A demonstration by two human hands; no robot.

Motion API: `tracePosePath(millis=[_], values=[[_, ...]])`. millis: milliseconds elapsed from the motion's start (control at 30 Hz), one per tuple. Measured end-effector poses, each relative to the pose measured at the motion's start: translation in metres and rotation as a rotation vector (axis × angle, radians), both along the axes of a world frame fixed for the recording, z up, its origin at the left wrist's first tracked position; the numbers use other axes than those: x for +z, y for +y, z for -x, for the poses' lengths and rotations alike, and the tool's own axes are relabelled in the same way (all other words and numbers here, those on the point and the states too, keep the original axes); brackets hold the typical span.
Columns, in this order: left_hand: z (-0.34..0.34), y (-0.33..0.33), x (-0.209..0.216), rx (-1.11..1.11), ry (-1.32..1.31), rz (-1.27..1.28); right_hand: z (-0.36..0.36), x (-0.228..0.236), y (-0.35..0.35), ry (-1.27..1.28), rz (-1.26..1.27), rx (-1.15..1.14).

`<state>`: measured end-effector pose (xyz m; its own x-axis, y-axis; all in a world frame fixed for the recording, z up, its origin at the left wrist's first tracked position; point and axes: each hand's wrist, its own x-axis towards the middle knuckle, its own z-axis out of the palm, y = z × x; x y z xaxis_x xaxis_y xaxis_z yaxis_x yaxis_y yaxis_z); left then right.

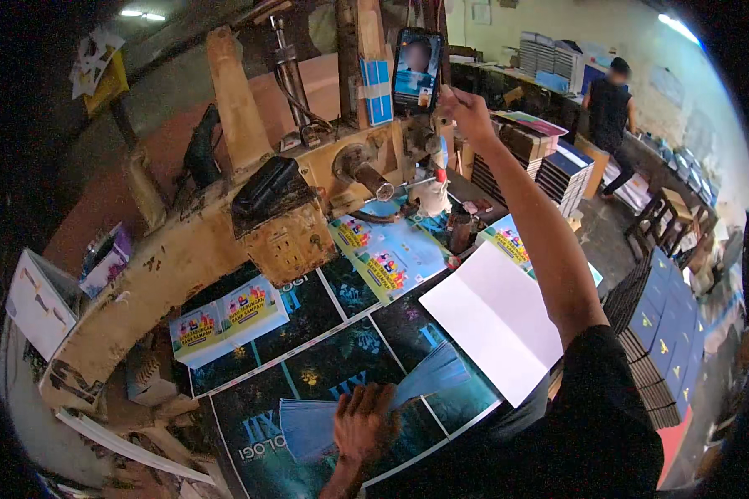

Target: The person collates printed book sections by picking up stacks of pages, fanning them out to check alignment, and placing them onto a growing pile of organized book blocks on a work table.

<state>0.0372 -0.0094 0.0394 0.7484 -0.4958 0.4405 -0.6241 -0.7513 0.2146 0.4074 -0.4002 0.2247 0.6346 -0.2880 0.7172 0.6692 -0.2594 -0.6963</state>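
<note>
My left hand (364, 424) is closed around the middle of a stack of thin blue sheets (306, 422). The stack's two ends spread out on either side of the fist, above dark printed cover sheets (316, 362). My right arm reaches up and away. At its end, my right hand (472, 118) is bent, with its fingers beside a machine post, just right of a phone (417, 71) with its screen lit. What those fingers hold, if anything, is hidden. Below that arm lies a folded white sheet (493, 320).
A worn, cream-coloured machine (162, 258) arches over the work surface. Yellow printed booklets (229, 320) lie at the left, and more yellow printed sheets (391, 258) under the machine. Blue book stacks (662, 324) stand at the right. Another person (612, 108) is in the background.
</note>
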Motion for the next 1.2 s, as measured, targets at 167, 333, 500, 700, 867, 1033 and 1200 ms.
tracePosePath(millis=[167,333,500,700,867,1033,1200], values=[[0.001,-0.001,0.006,-0.011,-0.118,0.03,-0.017,-0.001,-0.01,-0.024,-0.011,0.024],[0.0,-0.002,0.002,0.004,-0.05,0.078,-0.025,-0.001,0.001,-0.036,-0.091,0.006],[-0.001,-0.007,0.008,-0.038,0.003,0.069,-0.028,0.012,-0.012,0.003,0.011,-0.187],[0.003,-0.007,0.009,0.018,0.024,0.029,-0.028,0.02,0.037,-0.048,-0.071,-0.241],[0.003,-0.004,0.009,0.002,-0.018,0.05,-0.016,0.027,0.054,-0.026,0.071,-0.476],[0.005,-0.006,0.004,0.038,-0.03,0.053,0.001,0.033,0.069,-0.01,0.173,-0.563],[0.005,-0.008,0.006,0.046,-0.02,0.047,-0.011,0.032,0.047,-0.108,0.344,-0.644]])
